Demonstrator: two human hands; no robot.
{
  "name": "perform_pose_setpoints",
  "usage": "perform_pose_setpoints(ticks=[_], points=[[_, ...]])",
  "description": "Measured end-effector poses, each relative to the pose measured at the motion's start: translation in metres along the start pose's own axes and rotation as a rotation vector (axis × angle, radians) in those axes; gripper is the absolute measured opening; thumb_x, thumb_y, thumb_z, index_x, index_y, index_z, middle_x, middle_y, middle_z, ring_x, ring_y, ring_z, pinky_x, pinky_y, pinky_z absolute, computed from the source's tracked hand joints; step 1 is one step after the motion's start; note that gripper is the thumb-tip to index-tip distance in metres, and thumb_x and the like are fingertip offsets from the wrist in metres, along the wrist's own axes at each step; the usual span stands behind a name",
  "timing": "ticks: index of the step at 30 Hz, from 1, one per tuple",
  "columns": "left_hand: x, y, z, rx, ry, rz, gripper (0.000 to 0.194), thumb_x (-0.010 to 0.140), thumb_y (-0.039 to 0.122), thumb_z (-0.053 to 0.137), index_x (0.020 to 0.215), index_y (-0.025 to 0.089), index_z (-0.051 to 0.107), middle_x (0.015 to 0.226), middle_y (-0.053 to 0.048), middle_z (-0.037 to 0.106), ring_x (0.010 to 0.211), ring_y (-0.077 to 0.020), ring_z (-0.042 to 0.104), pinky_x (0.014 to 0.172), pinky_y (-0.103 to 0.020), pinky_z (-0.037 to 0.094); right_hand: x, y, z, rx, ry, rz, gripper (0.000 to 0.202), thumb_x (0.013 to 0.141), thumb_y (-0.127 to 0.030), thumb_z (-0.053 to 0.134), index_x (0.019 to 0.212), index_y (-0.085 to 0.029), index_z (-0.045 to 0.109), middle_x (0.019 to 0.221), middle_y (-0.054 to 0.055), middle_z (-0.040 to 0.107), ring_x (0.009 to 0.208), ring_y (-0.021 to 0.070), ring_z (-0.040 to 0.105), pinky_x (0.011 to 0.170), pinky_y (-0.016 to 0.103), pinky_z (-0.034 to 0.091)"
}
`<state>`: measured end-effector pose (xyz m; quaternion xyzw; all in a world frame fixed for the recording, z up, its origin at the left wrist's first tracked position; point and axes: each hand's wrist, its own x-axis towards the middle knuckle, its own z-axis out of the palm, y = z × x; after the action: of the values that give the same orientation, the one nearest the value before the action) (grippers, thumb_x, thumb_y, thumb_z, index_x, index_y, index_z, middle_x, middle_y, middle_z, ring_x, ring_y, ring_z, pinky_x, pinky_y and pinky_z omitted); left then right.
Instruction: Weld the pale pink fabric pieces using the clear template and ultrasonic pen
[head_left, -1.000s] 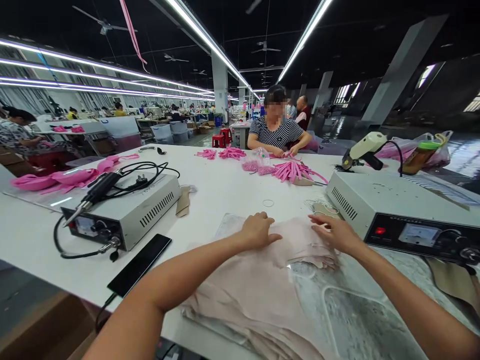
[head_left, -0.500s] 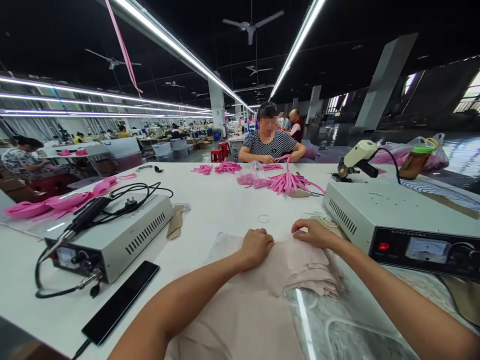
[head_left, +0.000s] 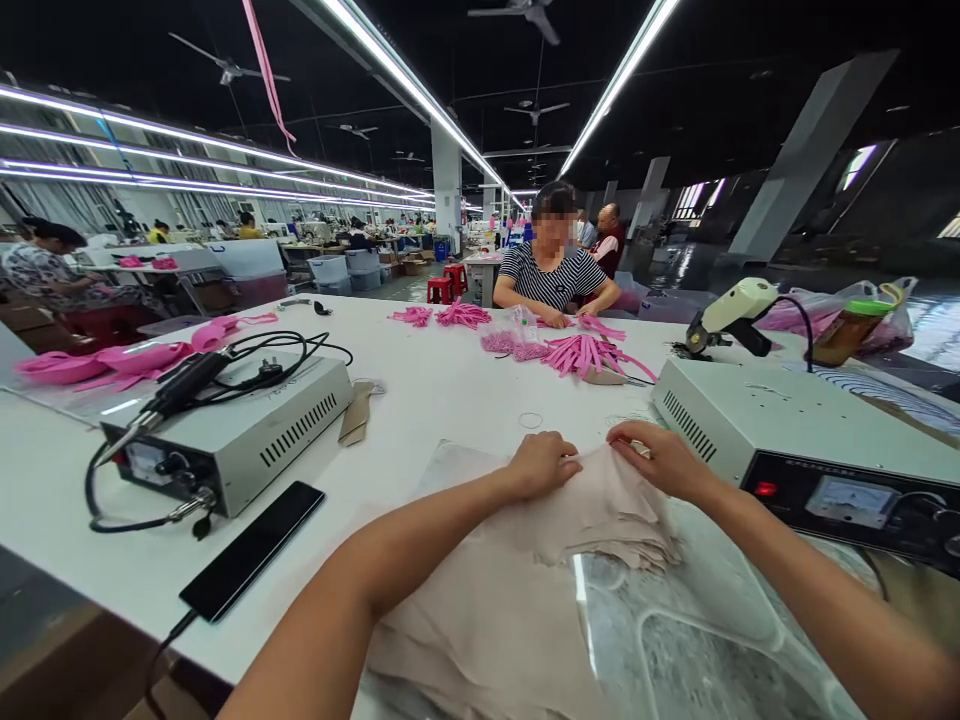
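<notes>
A stack of thin beige fabric pieces (head_left: pixel 600 515) lies in front of me, its layered edges showing at the right. At the stack's far edge my left hand (head_left: pixel 544 466) is closed, pinching the fabric between thumb and fingers. My right hand (head_left: pixel 656 460) grips the far right corner of the same fabric with thumb and fingertips, lifting it slightly. More beige fabric (head_left: pixel 495 620) spreads toward me below my left forearm. Beneath it all is a clear plastic sheet (head_left: pixel 697 640) with pale curved outlines.
A grey control box (head_left: pixel 300 420) with a cabled handpiece stands left, beside a black phone (head_left: pixel 255 550). Another control box (head_left: pixel 810 420) sits right, near a cream-coloured cutter (head_left: pixel 735 315). Pink strips (head_left: pixel 581 355) lie before a seated co-worker (head_left: pixel 555 265) across the white table (head_left: pixel 420 380).
My hands have drawn closer together, raising the fabric's far edge a little between them. The camera view has shifted slightly. Across the table, the co-worker's hands have lowered.
</notes>
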<state>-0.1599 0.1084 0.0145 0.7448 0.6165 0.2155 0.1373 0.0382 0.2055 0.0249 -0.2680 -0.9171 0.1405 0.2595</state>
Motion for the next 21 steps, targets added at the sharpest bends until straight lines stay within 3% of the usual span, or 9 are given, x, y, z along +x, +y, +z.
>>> perform_pose_setpoints(ticks=[5, 10, 13, 15, 17, 19, 21], points=[[-0.003, -0.003, -0.016, -0.113, -0.033, 0.011, 0.023, 0.082, 0.034, 0.054, 0.090, 0.016, 0.067, 0.081, -0.001, 0.064, 0.076, -0.0140, 0.056, 0.069, -0.023, 0.042, -0.013, -0.006, -0.030, 0.027, -0.104, 0.044, 0.035, 0.078, -0.055, 0.053, 0.079, -0.023, 0.067, 0.080, 0.005, 0.069, 0.074, 0.0213, 0.061, 0.068, 0.033, 0.048], [-0.028, -0.021, -0.058, -0.175, -0.045, 0.046, 0.020, 0.079, 0.029, 0.058, 0.091, 0.014, 0.065, 0.077, 0.001, 0.063, 0.070, -0.0111, 0.053, 0.065, -0.020, 0.040, -0.034, -0.027, -0.052, 0.046, -0.047, 0.113, 0.046, 0.079, -0.063, 0.050, 0.077, -0.020, 0.067, 0.075, 0.007, 0.068, 0.068, 0.0190, 0.059, 0.061, 0.029, 0.046], [-0.069, -0.033, -0.082, -0.165, -0.051, 0.102, 0.018, 0.081, 0.027, 0.056, 0.091, 0.015, 0.064, 0.080, 0.000, 0.063, 0.071, -0.0105, 0.053, 0.067, -0.020, 0.039, -0.064, -0.059, -0.039, 0.063, 0.081, 0.014, 0.028, 0.083, -0.047, 0.056, 0.084, -0.020, 0.066, 0.078, 0.008, 0.066, 0.067, 0.0158, 0.058, 0.059, 0.026, 0.045], [-0.107, -0.041, -0.092, -0.091, -0.099, 0.255, 0.017, 0.084, 0.025, 0.052, 0.091, 0.016, 0.065, 0.084, -0.003, 0.063, 0.073, -0.0110, 0.054, 0.069, -0.020, 0.039, -0.090, -0.087, -0.019, 0.084, 0.086, -0.179, 0.011, 0.086, -0.027, 0.055, 0.089, -0.022, 0.064, 0.077, 0.005, 0.064, 0.063, 0.0124, 0.057, 0.056, 0.023, 0.043], [-0.146, -0.046, -0.097, 0.008, -0.229, 0.357, 0.019, 0.087, 0.023, 0.049, 0.093, 0.017, 0.066, 0.082, -0.005, 0.062, 0.072, -0.0119, 0.053, 0.069, -0.021, 0.039, -0.116, -0.117, 0.003, 0.086, -0.009, -0.346, 0.015, 0.087, -0.015, 0.050, 0.093, -0.022, 0.063, 0.073, 0.003, 0.061, 0.060, 0.0109, 0.055, 0.052, 0.022, 0.040], [-0.178, -0.050, -0.101, 0.100, -0.356, 0.365, 0.019, 0.089, 0.026, 0.050, 0.092, 0.019, 0.067, 0.079, -0.005, 0.062, 0.069, -0.0127, 0.052, 0.069, -0.024, 0.039, -0.136, -0.140, 0.017, 0.098, -0.187, -0.386, 0.018, 0.087, -0.013, 0.049, 0.091, -0.023, 0.063, 0.069, 0.001, 0.059, 0.057, 0.0109, 0.054, 0.051, 0.023, 0.040], [-0.198, -0.051, -0.104, 0.112, -0.450, 0.315, 0.018, 0.086, 0.034, 0.057, 0.089, 0.021, 0.069, 0.078, -0.004, 0.061, 0.067, -0.0128, 0.052, 0.070, -0.025, 0.039, -0.142, -0.149, 0.020, 0.159, -0.345, -0.367, 0.014, 0.086, -0.018, 0.052, 0.092, -0.024, 0.063, 0.076, 0.003, 0.062, 0.063, 0.0124, 0.058, 0.056, 0.023, 0.045]])
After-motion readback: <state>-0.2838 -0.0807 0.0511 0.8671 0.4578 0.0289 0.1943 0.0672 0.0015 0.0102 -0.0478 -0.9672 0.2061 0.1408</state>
